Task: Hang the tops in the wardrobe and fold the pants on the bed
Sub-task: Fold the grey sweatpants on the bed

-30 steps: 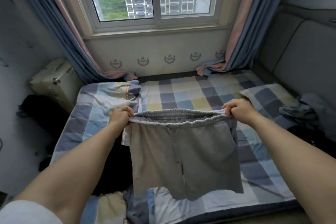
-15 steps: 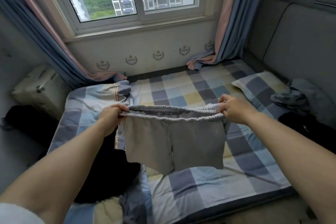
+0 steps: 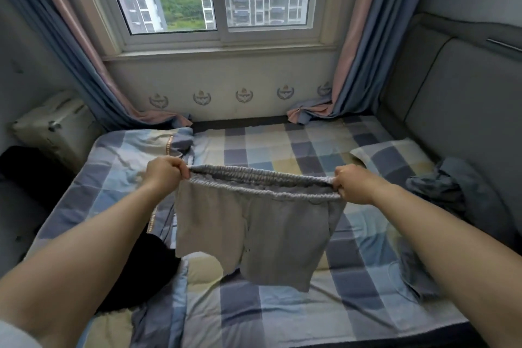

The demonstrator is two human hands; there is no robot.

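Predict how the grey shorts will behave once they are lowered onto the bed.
Probably floppy: the grey shorts hang limp from the waistband that the left hand and right hand grip. Likely light; they may crumple on the bed.

Shorts: plain grey, with a paler ribbed waistband.
Bed sheet: checked in navy, light blue, cream and white.
Pillow, far right: same check.
Curtains: blue with pink edges.
Garment, near left: black.
Suitcase, far left: cream.
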